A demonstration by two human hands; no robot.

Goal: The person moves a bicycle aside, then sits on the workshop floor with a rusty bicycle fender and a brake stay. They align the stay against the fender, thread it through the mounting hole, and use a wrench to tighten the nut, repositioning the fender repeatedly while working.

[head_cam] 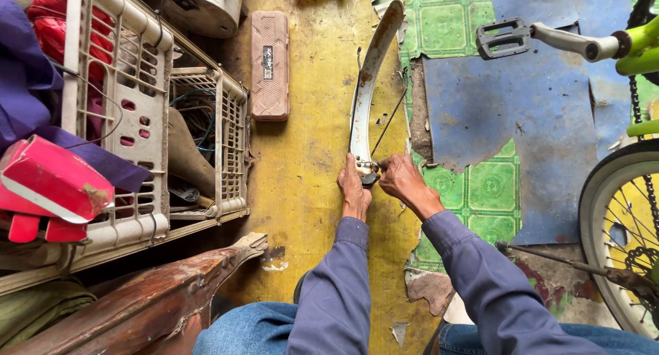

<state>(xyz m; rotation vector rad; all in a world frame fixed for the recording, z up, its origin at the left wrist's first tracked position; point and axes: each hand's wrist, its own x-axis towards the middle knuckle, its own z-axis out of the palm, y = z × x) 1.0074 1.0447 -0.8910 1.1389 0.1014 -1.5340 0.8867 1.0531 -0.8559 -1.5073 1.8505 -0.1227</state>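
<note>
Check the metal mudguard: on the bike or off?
Off: the mudguard lies flat on the floor, both hands at its near end.

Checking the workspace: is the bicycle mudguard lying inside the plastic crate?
No, the mudguard lies on the yellow floor, right of the crates.

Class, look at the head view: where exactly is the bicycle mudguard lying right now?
The mudguard lies on the yellow floor at centre, right of the brown case; the left hand and right hand work at its near end.
</note>
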